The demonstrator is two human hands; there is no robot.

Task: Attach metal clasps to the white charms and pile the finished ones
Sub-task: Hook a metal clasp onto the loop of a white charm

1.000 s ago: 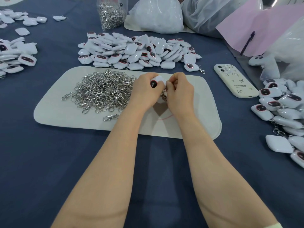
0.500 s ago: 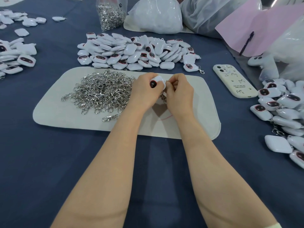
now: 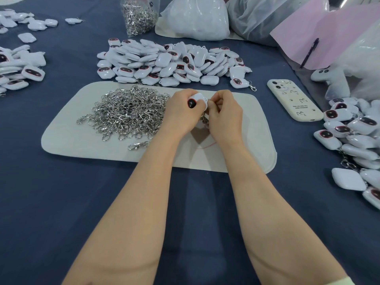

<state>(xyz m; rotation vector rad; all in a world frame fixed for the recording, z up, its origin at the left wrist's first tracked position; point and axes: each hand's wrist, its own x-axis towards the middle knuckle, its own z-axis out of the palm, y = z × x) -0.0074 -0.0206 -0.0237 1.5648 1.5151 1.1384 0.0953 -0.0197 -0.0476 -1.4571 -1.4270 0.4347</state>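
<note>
My left hand (image 3: 181, 114) grips a white charm (image 3: 198, 99) with a dark oval face, held above the pale felt mat (image 3: 67, 138). Pressed close against it, my right hand (image 3: 224, 114) pinches a metal clasp (image 3: 204, 119) at the charm's right edge; most of the clasp hangs hidden between my hands. A heap of loose metal clasps (image 3: 129, 114) lies on the mat left of my hands. Beyond the mat sits a big pile of white charms (image 3: 170, 62). A pile of charms with clasps (image 3: 353, 140) is at the right edge.
A cream phone (image 3: 294, 99) lies right of the mat. A clear bag of clasps (image 3: 139, 15) and white plastic bags (image 3: 197, 17) stand at the back. More charms (image 3: 18, 66) lie at the far left. Pink paper with a pen (image 3: 308, 52) sits back right.
Both hands stay together on the charm over the mat; only small finger movements show at the charm's edge.
</note>
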